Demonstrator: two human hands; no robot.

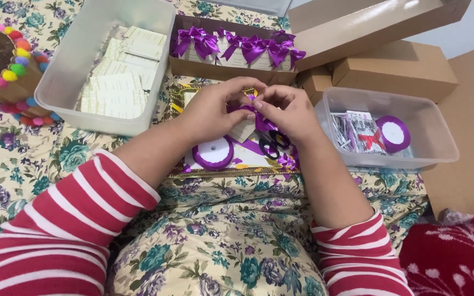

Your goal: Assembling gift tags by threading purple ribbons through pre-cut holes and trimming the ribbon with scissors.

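Floral cloth underlies all. Clear plastic tubs flank the hands; the right tub holds a ribbon spool, partly obscured. Left hand and right hand pinch a purple ribbon, mostly hidden, above black scissors.

Even, soft indoor light is falling from above; shadows are staying faint, and edges are bending slightly outward.
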